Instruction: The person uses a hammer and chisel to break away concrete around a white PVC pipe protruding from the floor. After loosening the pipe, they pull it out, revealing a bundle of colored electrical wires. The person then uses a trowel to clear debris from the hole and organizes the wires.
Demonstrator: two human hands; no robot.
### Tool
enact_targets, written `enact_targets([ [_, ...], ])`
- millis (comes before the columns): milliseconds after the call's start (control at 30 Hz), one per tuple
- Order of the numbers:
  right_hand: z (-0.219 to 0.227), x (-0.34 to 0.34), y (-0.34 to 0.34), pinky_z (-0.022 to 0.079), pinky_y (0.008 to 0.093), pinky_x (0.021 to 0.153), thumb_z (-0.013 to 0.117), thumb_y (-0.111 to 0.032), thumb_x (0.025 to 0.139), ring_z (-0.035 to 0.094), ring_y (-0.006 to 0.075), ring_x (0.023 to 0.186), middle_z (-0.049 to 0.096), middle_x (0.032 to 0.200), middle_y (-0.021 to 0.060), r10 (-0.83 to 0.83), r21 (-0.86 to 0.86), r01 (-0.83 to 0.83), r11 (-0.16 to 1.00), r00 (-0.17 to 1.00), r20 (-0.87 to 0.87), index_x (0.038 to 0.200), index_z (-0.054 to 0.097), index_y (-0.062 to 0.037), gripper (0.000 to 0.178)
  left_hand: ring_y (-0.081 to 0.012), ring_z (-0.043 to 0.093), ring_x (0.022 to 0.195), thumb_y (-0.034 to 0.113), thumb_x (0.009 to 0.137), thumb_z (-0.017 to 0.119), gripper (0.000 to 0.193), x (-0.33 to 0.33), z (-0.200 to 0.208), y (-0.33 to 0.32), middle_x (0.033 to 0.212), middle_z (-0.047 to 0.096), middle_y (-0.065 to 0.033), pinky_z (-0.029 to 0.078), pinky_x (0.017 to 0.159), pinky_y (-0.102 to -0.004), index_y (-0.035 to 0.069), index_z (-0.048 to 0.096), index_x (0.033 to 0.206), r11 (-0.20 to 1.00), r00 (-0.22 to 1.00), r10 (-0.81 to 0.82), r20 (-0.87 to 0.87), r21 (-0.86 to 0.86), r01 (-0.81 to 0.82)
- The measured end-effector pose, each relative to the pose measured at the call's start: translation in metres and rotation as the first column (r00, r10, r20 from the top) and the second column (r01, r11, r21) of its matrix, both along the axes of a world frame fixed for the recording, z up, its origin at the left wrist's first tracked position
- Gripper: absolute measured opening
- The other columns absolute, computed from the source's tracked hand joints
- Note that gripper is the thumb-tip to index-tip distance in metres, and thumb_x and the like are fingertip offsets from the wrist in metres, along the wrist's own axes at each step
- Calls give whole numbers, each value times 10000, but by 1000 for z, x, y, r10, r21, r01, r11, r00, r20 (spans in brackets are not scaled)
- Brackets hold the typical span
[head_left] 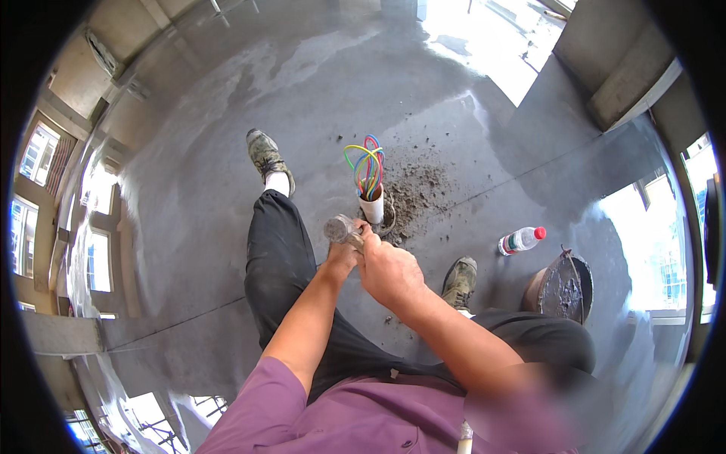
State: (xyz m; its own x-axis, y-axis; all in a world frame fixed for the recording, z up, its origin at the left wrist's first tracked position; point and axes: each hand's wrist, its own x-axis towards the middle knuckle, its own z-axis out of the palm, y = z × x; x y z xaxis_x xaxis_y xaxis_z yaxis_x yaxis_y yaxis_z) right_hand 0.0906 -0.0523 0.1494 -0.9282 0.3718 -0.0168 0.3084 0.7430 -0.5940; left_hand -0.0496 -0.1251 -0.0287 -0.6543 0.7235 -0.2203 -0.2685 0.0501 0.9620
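Observation:
My right hand (390, 269) is closed round the short handle of a hammer, whose worn, dusty grey head (338, 228) points to the left. Just behind and below that head, my left hand (345, 256) is curled close against the right one. Its fingers are mostly covered by the hammer, so whatever it grips cannot be made out. Right beyond both hands a white plastic pipe (371, 207) stands up from the floor. Looped yellow, red, blue and green wires (368, 163) come out of its top. Loose grey-brown mortar rubble (416, 193) lies round the pipe, mostly on its right.
A clear bottle (517, 242) with a red cap lies on the grey concrete floor (204, 174) to the right. Near it, a tilted bucket (538, 290) holds dark grey material. My shoes (265, 153) are planted either side of the pipe. A concrete pillar (620, 76) stands far right.

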Motion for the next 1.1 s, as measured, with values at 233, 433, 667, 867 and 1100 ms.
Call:
enact_targets([
  [233,20,10,-3,556,468,624,571,-252,970,693,376,723,679,826,211,10,49,-8,999,999,-43,1119,541,38,328,-94,514,761,209,972,659,181,4,24,17,846,576,37,445,673,-274,45,656,1049,919,849,-181,-496,-393,-34],
  [433,1,7,-13,557,462,581,579,-236,957,687,368,686,666,774,186,-42,48,43,998,999,-11,981,525,-2,241,-114,528,734,149,949,652,124,-23,-25,-4,818,576,8,453,644,-271,57,628,1027,997,985,76,-155,0,-77],
  [667,-3,8,-12,569,431,545,571,-182,918,705,330,664,669,764,174,-28,124,21,992,998,57,1090,536,54,295,-117,578,832,143,932,697,147,2,11,-3,885,639,-4,492,724,-275,49,675,1043,975,996,13,-91,-219,-33],
  [867,11,12,-21,563,470,551,557,-197,944,681,364,623,665,773,184,55,71,-47,996,992,-113,990,525,-2,203,-104,568,782,204,936,688,180,3,12,-1,861,678,-23,489,701,-284,50,700,1029,951,873,16,-487,-263,-164],
  [1100,-12,7,-21,547,436,497,580,-160,895,670,344,590,649,733,174,14,111,-7,994,998,-58,1028,524,43,248,-91,557,789,169,924,705,159,-4,-22,-6,838,672,-24,487,698,-284,31,710,1004,974,883,82,-462,-151,-169],
])
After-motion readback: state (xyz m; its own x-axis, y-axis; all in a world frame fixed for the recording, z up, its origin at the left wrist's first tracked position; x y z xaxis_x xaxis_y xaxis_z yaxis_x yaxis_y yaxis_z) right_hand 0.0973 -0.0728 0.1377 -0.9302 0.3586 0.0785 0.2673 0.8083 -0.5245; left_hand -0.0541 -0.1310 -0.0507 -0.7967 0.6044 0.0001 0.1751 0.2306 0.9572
